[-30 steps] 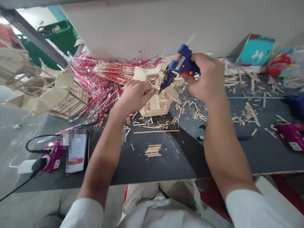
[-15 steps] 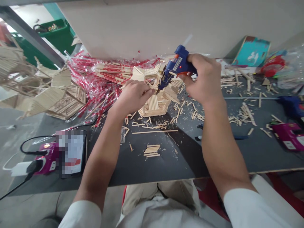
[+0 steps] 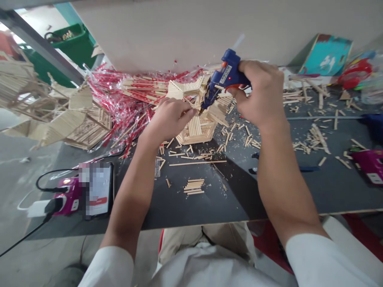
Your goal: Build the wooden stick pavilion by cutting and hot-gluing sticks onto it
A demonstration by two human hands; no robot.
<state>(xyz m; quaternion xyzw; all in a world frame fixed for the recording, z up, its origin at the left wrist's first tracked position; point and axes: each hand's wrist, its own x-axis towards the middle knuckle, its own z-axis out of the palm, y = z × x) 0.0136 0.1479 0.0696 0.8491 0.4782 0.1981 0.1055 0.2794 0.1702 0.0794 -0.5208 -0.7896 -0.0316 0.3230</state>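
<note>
My right hand (image 3: 261, 89) is wrapped round a blue hot glue gun (image 3: 226, 75), with a clear glue stick poking out of its back end. The gun tilts down to the left, and its nozzle is close to my left fingertips. My left hand (image 3: 172, 117) is closed in a pinch at a small house-like model of thin wooden sticks (image 3: 194, 131). Whatever sits between those fingers is hidden. Part of the model is covered by my left hand and the gun. Nearer to me lies a small row of short cut sticks (image 3: 194, 186).
Red-and-clear plastic wrapping (image 3: 104, 89) with long sticks is heaped behind on the left. Larger stick models (image 3: 60, 123) stand at far left. A phone (image 3: 100, 191) lies beside a purple power strip (image 3: 70, 195). Stick scraps (image 3: 317, 137) litter the right; another blue glue gun (image 3: 372, 125) lies there.
The view has shifted slightly, so the table's contents appear a little further right and mostly higher. Both hands keep their hold at the model, with the nozzle still by my left fingertips.
</note>
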